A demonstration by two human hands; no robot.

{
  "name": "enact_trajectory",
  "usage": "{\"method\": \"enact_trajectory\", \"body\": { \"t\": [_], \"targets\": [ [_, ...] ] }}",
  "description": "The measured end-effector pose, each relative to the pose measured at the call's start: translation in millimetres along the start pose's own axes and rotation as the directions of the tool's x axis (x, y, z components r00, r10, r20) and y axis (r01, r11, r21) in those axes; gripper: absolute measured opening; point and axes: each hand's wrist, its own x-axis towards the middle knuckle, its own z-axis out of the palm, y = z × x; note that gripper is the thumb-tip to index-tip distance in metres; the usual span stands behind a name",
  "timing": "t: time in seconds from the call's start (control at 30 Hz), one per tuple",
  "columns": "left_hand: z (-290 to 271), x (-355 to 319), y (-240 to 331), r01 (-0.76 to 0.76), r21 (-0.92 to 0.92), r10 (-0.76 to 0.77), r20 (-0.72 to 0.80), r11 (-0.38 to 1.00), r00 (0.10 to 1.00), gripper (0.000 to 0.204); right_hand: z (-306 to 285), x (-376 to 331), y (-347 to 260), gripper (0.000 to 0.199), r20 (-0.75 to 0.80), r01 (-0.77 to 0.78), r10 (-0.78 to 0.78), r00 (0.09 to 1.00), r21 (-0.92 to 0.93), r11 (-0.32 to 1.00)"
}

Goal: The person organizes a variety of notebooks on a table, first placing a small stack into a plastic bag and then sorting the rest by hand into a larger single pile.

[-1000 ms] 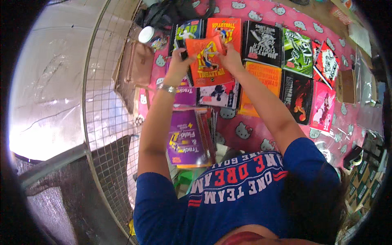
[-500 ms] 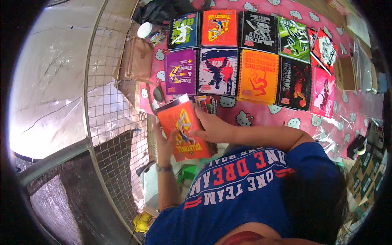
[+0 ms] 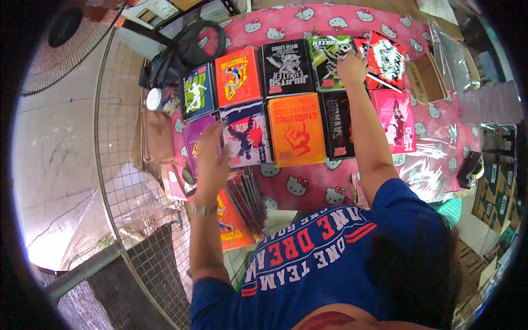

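Spiral notebooks with coloured covers lie in two rows on the table. My right hand reaches to the back row and rests on the green notebook, its fingers apart. Above the front row's left end is my left hand, fingers spread and slightly blurred, partly covering the purple notebook. Below my left wrist, at the near edge, stands a fanned stack of notebooks with an orange notebook at its front. Next to the purple one lies a white, navy and red notebook.
A pink cartoon-print cloth covers the table. A wire mesh panel borders the left side. A white-lidded jar and a brown bag stand there. An open cardboard box and a tape dispenser are at right.
Both hands have let go of the orange notebook, which now stands with the stack. My right hand has moved out to the green notebook; my left has lifted toward the purple one. The view has shifted.
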Motion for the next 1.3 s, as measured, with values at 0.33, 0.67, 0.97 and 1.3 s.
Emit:
{"method": "enact_trajectory", "body": {
  "t": [0.33, 0.67, 0.97, 1.3],
  "targets": [
    [172.2, 263.6, 12.4, -0.773, 0.236, 0.441, 0.708, 0.589, 0.552, 0.066, -33.9, 32.3, 13.5, 0.083, 0.426, 0.037, -0.041, 0.904, 0.018, 0.999],
    [166.4, 280.5, -1.0, -0.831, 0.151, 0.464, 0.77, 0.535, 0.438, 0.078, -2.7, 33.1, 47.5, 0.074, 0.235, -0.169, 0.066, 0.97, 0.453, 0.876],
    [159.4, 258.6, 3.1, -0.754, 0.425, 0.328, 0.713, 0.501, 0.62, 0.072, -143.5, 10.5, 17.3, 0.031, -0.207, 0.226, -0.162, 0.965, 0.967, 0.113],
    [39.3, 193.9, 32.7, -0.254, 0.195, 0.255, 0.025, 0.947, 0.967, 0.028, -88.0, -56.8, -4.3, 0.041, -0.257, -0.264, -0.405, 0.877, 0.446, -0.855]
  ]
}}
